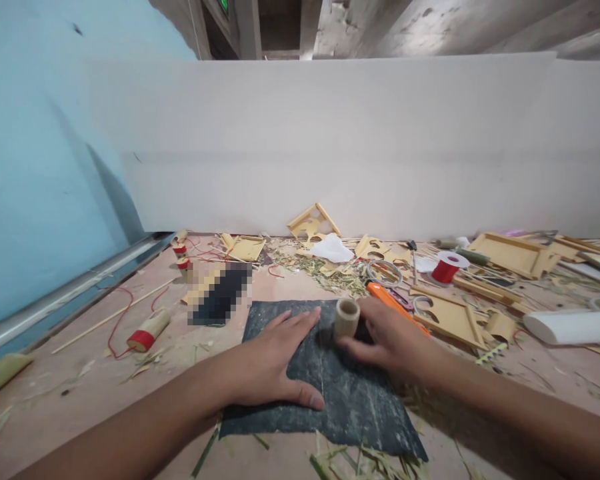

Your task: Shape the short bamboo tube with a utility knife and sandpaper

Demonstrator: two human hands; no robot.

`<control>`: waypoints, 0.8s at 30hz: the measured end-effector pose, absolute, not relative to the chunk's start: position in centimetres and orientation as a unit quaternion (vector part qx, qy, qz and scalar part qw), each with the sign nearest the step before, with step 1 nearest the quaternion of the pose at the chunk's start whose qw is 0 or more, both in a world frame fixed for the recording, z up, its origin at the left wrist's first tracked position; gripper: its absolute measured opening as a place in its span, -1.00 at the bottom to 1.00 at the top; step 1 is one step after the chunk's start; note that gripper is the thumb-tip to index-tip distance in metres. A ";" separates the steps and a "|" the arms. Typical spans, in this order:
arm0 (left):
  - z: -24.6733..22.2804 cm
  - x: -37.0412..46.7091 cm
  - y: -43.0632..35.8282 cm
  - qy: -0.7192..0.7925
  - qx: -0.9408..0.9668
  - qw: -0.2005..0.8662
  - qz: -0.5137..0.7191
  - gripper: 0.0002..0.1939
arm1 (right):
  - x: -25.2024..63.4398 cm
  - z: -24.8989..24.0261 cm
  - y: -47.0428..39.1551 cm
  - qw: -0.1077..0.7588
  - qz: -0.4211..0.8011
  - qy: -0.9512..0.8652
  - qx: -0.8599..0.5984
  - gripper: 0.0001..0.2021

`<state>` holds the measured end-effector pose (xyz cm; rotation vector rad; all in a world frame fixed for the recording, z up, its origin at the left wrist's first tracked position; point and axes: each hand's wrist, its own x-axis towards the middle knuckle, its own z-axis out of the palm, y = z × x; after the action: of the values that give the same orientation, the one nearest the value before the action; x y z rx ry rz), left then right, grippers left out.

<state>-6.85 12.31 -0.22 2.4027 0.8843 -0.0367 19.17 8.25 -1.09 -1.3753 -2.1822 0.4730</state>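
Observation:
A dark, scuffed sheet that looks like sandpaper (350, 407) lies flat on the table in front of me. My left hand (285, 360) rests on its left part, palm down, fingers stretched out and thumb apart. On the upper right of the sheet, a short bamboo tube (347, 319) stands upright with its hollow end facing up. My right hand (380, 333) grips that tube from the right side, thumb in front; its other fingers are partly hidden behind the tube. Whether the tube's lower end touches the sheet all round is hard to make out.
An orange utility knife (395, 305) lies just beyond my right hand. Behind it are a wire coil (384, 272), a red spool (445, 268), cut yellow card pieces (450, 317) and bamboo shavings (330, 273). At left lies a red-banded bamboo piece (149, 330) with red string.

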 end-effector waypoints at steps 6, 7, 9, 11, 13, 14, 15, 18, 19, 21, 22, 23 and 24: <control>-0.4 -6.9 12.3 0.337 0.896 0.291 -0.017 0.31 | 19.1 -1.0 8.4 0.243 0.158 -0.803 -0.521 -0.83; -0.4 -6.9 12.3 0.339 0.894 0.292 -0.019 0.31 | 19.1 -1.0 8.5 0.251 0.152 -0.792 -0.535 -0.85; -0.3 -6.9 12.3 0.338 0.892 0.298 -0.021 0.31 | 19.0 -1.1 8.5 0.249 0.168 -0.806 -0.510 -0.86; -0.2 -6.8 12.3 0.335 0.892 0.304 -0.022 0.32 | 19.1 -1.2 8.6 0.233 0.186 -0.837 -0.459 -0.84; -0.1 -6.8 12.3 0.333 0.893 0.303 -0.025 0.32 | 19.5 -1.1 9.0 0.222 0.155 -0.832 -0.485 -0.82; -0.1 -6.8 12.3 0.335 0.892 0.301 -0.028 0.31 | 19.7 -1.1 9.1 0.220 0.128 -0.812 -0.525 -0.81; -0.1 -6.8 12.4 0.339 0.891 0.301 -0.030 0.30 | 19.9 -1.0 9.3 0.219 0.106 -0.791 -0.562 -0.80; -0.2 -6.9 12.4 0.343 0.888 0.306 -0.027 0.29 | 20.0 -1.0 9.2 0.219 0.132 -0.799 -0.544 -0.81; -0.2 -6.9 12.4 0.340 0.888 0.309 -0.022 0.29 | 19.9 -1.0 9.1 0.222 0.159 -0.819 -0.506 -0.81; -0.2 -6.9 12.4 0.331 0.891 0.309 -0.013 0.29 | 19.8 -1.0 9.1 0.221 0.194 -0.838 -0.459 -0.78; -0.2 -6.8 12.3 0.330 0.893 0.307 -0.012 0.29 | 19.9 -1.0 9.2 0.221 0.189 -0.833 -0.471 -0.77; -0.2 -6.8 12.3 0.331 0.893 0.305 -0.014 0.28 | 20.0 -1.0 9.3 0.220 0.175 -0.820 -0.499 -0.77; -0.1 -6.8 12.3 0.335 0.892 0.302 -0.018 0.28 | 20.1 -0.9 9.4 0.221 0.158 -0.803 -0.531 -0.77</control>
<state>-6.76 12.31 -0.15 2.3662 0.8878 -0.0477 20.11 9.40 -0.95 -1.4672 -2.2182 0.4372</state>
